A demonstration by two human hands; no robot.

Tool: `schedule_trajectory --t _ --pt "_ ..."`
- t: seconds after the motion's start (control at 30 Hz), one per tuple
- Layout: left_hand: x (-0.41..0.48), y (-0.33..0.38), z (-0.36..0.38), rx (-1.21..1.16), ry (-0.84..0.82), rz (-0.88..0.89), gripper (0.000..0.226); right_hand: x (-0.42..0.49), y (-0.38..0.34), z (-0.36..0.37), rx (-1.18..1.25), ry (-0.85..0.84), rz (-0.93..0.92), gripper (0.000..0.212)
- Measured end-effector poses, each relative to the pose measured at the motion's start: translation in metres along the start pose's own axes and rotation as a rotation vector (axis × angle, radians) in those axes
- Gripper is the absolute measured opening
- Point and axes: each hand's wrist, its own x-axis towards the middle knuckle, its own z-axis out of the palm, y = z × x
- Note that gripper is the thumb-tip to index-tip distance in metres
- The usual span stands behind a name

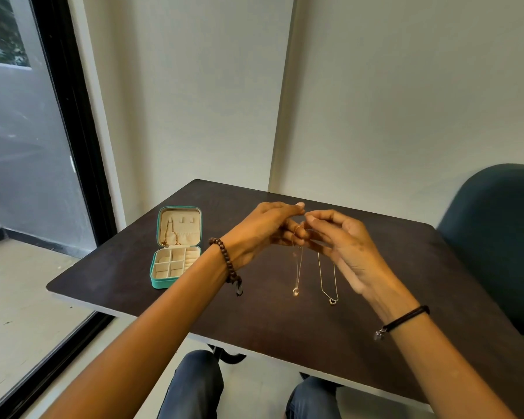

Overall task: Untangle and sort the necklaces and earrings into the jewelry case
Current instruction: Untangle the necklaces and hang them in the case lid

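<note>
- Okay, both hands are up over the table (285,334), meeting at the fingertips.
- Left hand (263,231): fingers curled, pinching the top of the ring necklace (296,291), as far as I can tell.
- Right hand (345,246): thumb and forefinger pressed together at the same spot, other fingers loose. The heart necklace (332,300) runs up behind them, and the exact hold is hidden.
- The two chains hang side by side, apart lower down. Their tops vanish between the fingers, so I can't tell if they cross there.
- The pendants sit low, near the table. I can't tell if they touch it.
- Case (176,279): open at the left of the table, well apart from the hands, with one gold chain (170,238) already hung in the lid.
- Handling, my call: very light, limp, fine links. They'll slip, kink and snag easily, and a hard tug could snap them.
- Where I'd hold: pinch near the clasp end and let the pendant's weight straighten the chain.
- I'd grip softly and keep the two chains apart while moving them.
</note>
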Motion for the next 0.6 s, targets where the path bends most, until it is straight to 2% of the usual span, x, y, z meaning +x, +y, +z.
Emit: schedule_trajectory --t 0.1,0.33,0.6 --pt "-0.0006 0.001 -0.0008 -0.017 0.001 -0.009 0.036 -0.0008 -0.003 0.0019 0.094 -0.038 0.069 0.017" --pt "-0.0027 0.0017 0.0 0.012 0.01 -0.032 0.036 -0.0051 -0.0017 0.0034 0.081 -0.098 0.091 0.044" --pt "-0.0053 0.001 -0.0017 -0.152 0.021 -0.034 0.04 -0.007 0.0009 0.0023 0.226 -0.092 0.146 0.038"
